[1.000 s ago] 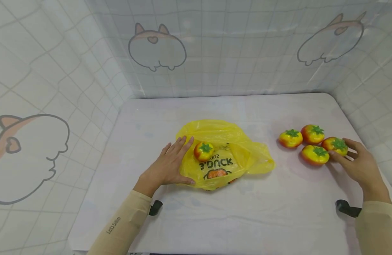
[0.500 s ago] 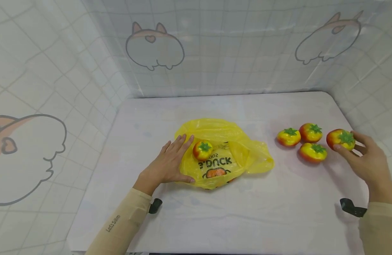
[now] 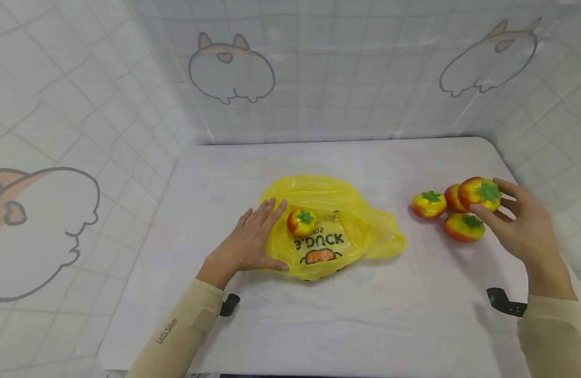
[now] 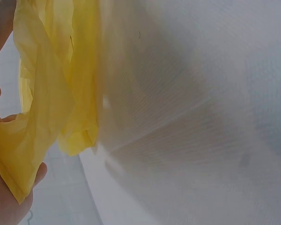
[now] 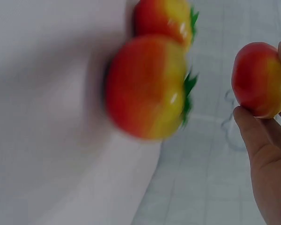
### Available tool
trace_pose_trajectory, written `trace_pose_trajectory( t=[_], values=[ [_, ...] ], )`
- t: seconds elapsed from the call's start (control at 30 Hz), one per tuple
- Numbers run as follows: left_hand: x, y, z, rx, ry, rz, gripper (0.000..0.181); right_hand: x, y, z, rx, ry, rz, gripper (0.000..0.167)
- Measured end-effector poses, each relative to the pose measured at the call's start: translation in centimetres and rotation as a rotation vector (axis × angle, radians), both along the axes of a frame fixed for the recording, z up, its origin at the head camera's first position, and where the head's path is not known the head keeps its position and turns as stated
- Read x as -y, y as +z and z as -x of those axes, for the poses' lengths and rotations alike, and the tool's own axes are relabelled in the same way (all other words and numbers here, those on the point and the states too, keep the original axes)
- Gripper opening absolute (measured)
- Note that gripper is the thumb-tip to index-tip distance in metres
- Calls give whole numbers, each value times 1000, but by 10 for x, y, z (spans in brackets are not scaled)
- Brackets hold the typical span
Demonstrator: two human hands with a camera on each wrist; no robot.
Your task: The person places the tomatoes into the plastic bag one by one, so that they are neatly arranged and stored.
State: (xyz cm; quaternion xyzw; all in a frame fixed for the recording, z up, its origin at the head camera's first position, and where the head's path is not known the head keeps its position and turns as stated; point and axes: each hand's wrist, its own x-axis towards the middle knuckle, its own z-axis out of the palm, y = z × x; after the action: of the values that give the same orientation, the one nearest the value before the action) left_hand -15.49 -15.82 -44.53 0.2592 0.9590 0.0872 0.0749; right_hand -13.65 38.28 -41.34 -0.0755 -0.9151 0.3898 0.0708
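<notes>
My right hand (image 3: 529, 226) pinches a red-and-yellow toy tomato (image 3: 477, 193) with a green leafy top, raised above the table. In the right wrist view the same tomato (image 5: 260, 79) sits between thumb and fingertips. Close by rest other tomatoes: one at the left (image 3: 428, 205), one in front (image 3: 463, 228), and one behind (image 3: 453, 197), partly covered by the held one. My left hand (image 3: 250, 239) lies with fingers spread at the left edge of a yellow plastic bag (image 3: 314, 189). Another tomato (image 3: 301, 222) rests at the bag's mouth. In the left wrist view the bag (image 4: 56, 84) partly hides the hand.
A white cloth-covered table (image 3: 366, 320) lies under everything. Pale tiled-pattern curtains (image 3: 347, 79) with cartoon animal drawings stand behind it and along both sides. Dark wrist-camera mounts (image 3: 230, 305) stick out by both sleeves.
My right hand has lifted the rightmost tomato off the table, moved it right, then back left over the others. The left hand and the bag stay put.
</notes>
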Motion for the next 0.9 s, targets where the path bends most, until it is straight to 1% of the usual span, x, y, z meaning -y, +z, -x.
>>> trace_pose_trajectory(
  t=[0.17,0.53,0.73,0.83,0.9],
  values=[
    [1,2,-1,9,6,9,145,24,8,5,-13,72,44,75],
    [0,4,0,6,-2,1,145,76,13,18,-102,224,43,73],
    [-1,1,0,6,-1,6,145,103,11,24,-167,333,128,70],
    [-1,1,-1,5,-2,7,145,115,9,25,-188,364,123,68],
    [-1,1,-1,3,-4,7,145,123,9,24,-181,376,123,68]
  ],
)
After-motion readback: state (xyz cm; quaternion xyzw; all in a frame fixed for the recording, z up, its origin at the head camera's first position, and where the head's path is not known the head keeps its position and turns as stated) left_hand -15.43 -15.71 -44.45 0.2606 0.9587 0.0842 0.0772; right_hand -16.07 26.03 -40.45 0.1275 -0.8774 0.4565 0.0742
